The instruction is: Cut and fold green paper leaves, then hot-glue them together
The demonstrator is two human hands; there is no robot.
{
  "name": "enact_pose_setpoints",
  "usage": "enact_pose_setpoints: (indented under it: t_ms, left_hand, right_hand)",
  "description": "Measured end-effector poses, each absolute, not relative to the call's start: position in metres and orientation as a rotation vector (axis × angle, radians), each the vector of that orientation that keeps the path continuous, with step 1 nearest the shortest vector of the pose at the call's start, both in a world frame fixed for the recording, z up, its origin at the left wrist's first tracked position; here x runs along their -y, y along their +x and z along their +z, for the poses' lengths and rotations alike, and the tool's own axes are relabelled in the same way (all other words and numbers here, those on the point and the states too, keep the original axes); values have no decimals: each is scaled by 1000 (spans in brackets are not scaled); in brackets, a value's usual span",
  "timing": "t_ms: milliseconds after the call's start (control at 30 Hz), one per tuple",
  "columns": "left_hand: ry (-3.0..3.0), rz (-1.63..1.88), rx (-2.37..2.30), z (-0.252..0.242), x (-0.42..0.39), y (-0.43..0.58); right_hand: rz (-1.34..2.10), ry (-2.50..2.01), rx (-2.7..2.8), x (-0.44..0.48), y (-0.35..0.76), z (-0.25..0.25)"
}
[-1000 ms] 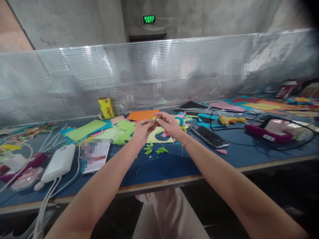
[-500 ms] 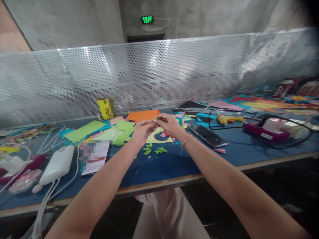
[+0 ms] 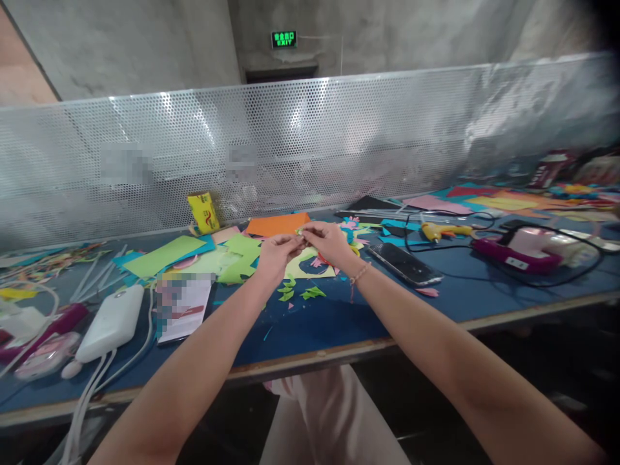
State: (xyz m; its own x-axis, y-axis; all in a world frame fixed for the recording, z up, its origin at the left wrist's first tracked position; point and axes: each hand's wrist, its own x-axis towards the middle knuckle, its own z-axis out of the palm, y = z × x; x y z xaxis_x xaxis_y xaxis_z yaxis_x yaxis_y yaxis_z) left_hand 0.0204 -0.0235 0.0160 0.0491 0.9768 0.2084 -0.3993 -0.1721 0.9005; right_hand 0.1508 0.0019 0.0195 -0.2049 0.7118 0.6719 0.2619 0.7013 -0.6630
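One small piece of light-green paper (image 3: 299, 230) is under handling; it shows as a bright fleck with a paler edge, and its full outline is hidden by the fingertips, so its folds cannot be verified. It is held above the table, between the person's left hand (image 3: 279, 252) and right hand (image 3: 330, 241). Thumb and forefinger of each hand are drawn together in a narrow pinch on the paper, the fingertips of both hands meeting around it; which hand bears more of the grip cannot be told.

Cut green scraps (image 3: 313, 292) lie on the blue tabletop (image 3: 310, 332) just below the hands. Behind them, an orange sheet (image 3: 277, 225) and a pale yellow sheet (image 3: 320, 272) are partly covered by the hands. A black smartphone (image 3: 405, 263) lies near the right wrist, with a yellow glue gun (image 3: 445, 231) farther off on that side. Toward the left forearm are a printed white card (image 3: 194, 314) and a white power bank (image 3: 111, 323) with cables. A perforated metal screen (image 3: 339, 142) stands along the far edge.
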Motion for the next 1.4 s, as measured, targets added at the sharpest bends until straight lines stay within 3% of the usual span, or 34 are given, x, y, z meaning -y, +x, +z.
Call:
enact_pose_setpoints:
  t_ms: [500,967,1133,1400]
  left_hand:
    - [1219,1460,-729,14,22,24]
    - [1350,1479,-868,6,15,22]
    - [1138,1424,-792,12,20,22]
    - [833,1271,-727,17,17,15]
  right_hand:
    - [751,-675,1702,0,153,26]
    - [375,-871,1831,1,151,26]
    - [196,-862,1849,3,152,28]
    - [357,-540,1978,-8,162,23]
